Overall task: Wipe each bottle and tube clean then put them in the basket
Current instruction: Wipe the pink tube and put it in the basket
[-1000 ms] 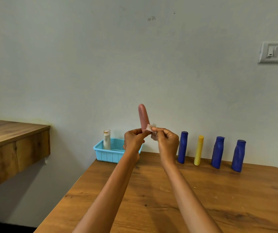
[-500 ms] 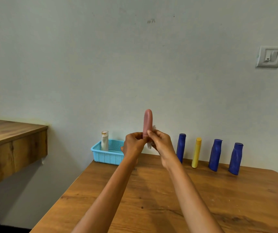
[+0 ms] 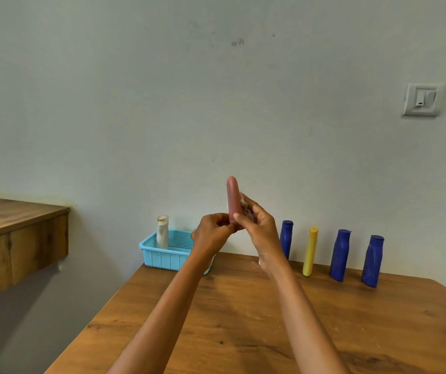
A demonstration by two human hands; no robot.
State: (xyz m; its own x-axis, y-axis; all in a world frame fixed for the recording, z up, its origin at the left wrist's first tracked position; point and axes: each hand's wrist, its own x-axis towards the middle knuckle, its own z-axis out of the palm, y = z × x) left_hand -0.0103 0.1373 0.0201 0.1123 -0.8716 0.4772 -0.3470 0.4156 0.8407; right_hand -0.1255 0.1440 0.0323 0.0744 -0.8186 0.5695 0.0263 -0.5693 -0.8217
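Head view, left to right: wooden shelf (image 3: pixel 14 228) at the wall; light-blue basket (image 3: pixel 166 253) on the table's (image 3: pixel 243 319) far left corner, holding an upright white bottle (image 3: pixel 162 232); left hand (image 3: pixel 211 234), fingers curled round the base of an upright pink tube (image 3: pixel 232 197), raised above the table; right hand (image 3: pixel 259 228), clamping a crumpled white wipe (image 3: pixel 245 207) against the tube's right side; behind, standing in a row, blue bottle (image 3: pixel 286 238), yellow tube (image 3: pixel 310 251), two more blue bottles (image 3: pixel 340 255) and (image 3: pixel 373 261); wall switch (image 3: pixel 421 99) above.
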